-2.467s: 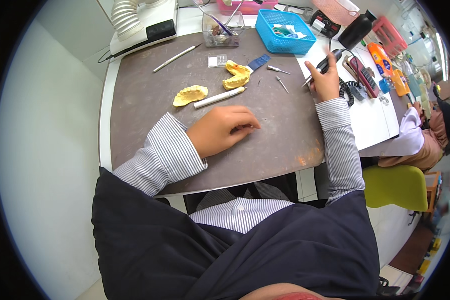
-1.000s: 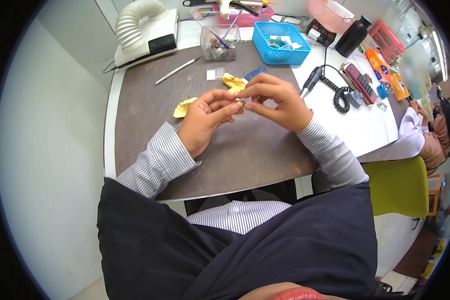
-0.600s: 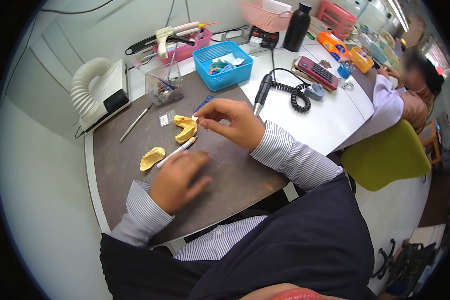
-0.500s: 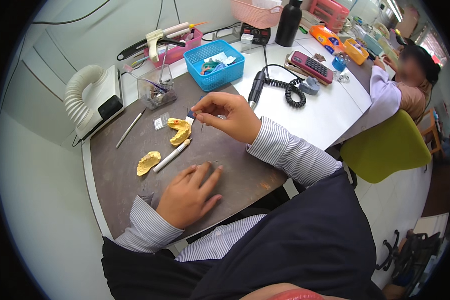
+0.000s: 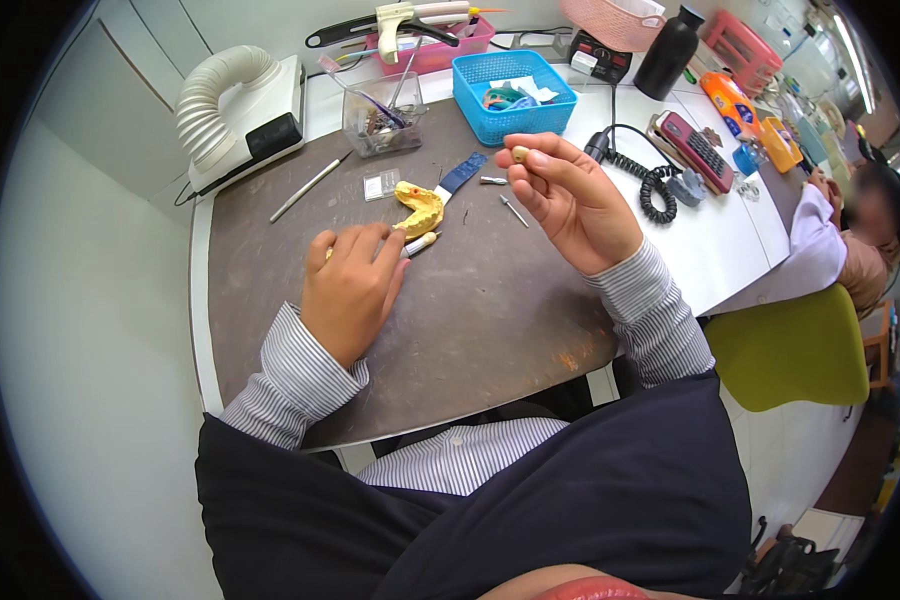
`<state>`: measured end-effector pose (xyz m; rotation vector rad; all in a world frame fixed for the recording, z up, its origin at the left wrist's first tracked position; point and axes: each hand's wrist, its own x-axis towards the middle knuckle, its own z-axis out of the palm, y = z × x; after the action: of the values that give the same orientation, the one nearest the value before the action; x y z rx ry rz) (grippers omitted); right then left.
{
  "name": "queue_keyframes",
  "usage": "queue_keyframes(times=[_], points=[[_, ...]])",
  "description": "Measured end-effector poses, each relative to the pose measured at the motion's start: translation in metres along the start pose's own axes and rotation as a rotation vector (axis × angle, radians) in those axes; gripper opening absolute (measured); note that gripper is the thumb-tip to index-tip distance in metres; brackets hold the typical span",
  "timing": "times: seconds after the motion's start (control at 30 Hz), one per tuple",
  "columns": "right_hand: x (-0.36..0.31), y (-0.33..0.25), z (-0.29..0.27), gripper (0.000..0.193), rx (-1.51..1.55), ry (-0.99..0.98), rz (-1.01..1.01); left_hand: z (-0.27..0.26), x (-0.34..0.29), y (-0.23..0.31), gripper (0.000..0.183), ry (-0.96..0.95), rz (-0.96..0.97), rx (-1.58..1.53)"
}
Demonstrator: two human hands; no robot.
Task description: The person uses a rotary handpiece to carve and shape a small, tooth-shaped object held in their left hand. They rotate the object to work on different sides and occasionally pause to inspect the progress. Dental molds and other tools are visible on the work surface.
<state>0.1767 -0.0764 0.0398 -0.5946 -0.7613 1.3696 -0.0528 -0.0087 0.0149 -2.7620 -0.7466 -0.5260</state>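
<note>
My right hand (image 5: pixel 575 195) is raised over the table's far right side, pinching a small tan tooth-shaped piece (image 5: pixel 519 154) between thumb and fingertips. Further left, my left hand (image 5: pixel 350 285) curls down over a small yellow dental cast (image 5: pixel 330 254); only a sliver of it shows between the fingers. Just beyond that hand sits a horseshoe-shaped yellow dental cast (image 5: pixel 422 212) with a red mark on one end. A white pen-like tool (image 5: pixel 420 244) lies against its near side, partly under my left hand. Behind the larger cast rests a blue-and-white strip (image 5: pixel 460 176).
Around the work lie a slim white instrument (image 5: pixel 306 190), a clear little box (image 5: pixel 381 185) and a thin metal tool (image 5: pixel 514 211). A clear tool holder (image 5: pixel 382 125), blue basket (image 5: pixel 515 110) and hose unit (image 5: pixel 255 130) stand behind. Another person sits at far right.
My left hand has gone from lying spread on the table to curling over the smaller cast. My right hand has turned and moved right, bringing the tan piece into sight. The whole view has shifted.
</note>
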Motion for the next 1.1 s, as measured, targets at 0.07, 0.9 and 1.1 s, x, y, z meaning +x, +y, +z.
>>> queue_keyframes(times=[0.07, 0.9, 1.1], points=[[-0.003, -0.001, 0.0, 0.021, 0.062, -0.035, 0.022, 0.004, -0.001, -0.001, 0.025, -0.039, 0.001, -0.017], [-0.04, -0.002, 0.082, 0.013, 0.146, -0.715, -0.066, 0.002, -0.006, 0.016, 0.02, -0.123, -0.369, -1.557], [-0.013, 0.032, 0.047, 0.007, 0.061, -0.141, 0.267, -0.011, -0.007, -0.001, 0.021, -0.014, -0.448, -2.221]])
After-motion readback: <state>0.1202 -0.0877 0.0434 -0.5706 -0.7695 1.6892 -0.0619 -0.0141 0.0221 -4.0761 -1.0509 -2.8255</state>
